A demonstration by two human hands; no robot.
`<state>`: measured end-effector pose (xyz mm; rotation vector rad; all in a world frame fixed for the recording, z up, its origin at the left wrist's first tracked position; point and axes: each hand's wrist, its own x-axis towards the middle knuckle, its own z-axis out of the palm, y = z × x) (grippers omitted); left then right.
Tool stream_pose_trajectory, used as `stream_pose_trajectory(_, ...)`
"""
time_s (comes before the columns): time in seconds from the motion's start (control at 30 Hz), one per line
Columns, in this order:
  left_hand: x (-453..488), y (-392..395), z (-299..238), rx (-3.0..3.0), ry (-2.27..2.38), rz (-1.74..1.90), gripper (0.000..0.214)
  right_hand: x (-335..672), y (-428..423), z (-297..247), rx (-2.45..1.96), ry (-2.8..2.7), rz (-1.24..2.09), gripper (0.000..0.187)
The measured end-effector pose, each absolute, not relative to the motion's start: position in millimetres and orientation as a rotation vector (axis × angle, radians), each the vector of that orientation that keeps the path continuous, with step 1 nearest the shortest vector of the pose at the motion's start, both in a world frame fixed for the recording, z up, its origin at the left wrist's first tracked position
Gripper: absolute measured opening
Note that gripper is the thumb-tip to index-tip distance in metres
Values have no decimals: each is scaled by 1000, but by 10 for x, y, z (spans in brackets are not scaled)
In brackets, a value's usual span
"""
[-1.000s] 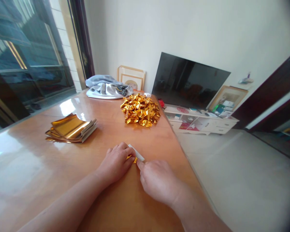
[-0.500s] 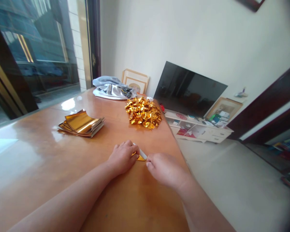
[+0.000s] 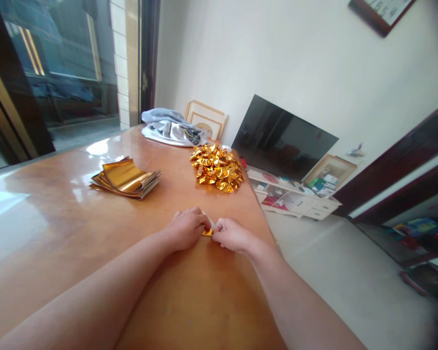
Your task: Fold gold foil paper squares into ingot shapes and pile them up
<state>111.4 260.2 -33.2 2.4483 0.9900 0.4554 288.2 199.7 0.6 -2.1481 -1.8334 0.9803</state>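
Between my hands, on the wooden table (image 3: 190, 301), lies a small folded sheet of gold foil paper (image 3: 207, 233) with a pale edge; fingers cover much of it. My left hand (image 3: 188, 227) is closed on its left side, fingertips pressing it near the tabletop. Pinching the right end is my right hand (image 3: 230, 235), its thumb and fingers together. Beyond them sits a pile of folded gold foil pieces (image 3: 217, 167). A stack of flat gold foil sheets (image 3: 126, 179), curled at the edges, rests farther left.
A bundle of light blue and grey cloth (image 3: 168, 127) lies at the table's far end. Framed pictures (image 3: 204, 119) lean against the wall behind it. Past the table's right edge stand a white cabinet (image 3: 295, 199) and a large dark television (image 3: 284, 136).
My right hand has moved left, closer to my left hand, and less of the foil paper shows between them. The camera view has shifted slightly.
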Motion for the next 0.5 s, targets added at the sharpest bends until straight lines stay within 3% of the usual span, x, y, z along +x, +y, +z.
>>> stream_pose_trajectory(0.5, 1040, 2883, -437, 2342, 497, 453, 45, 2795, 2186, 69, -2323, -1902, 1013, 15)
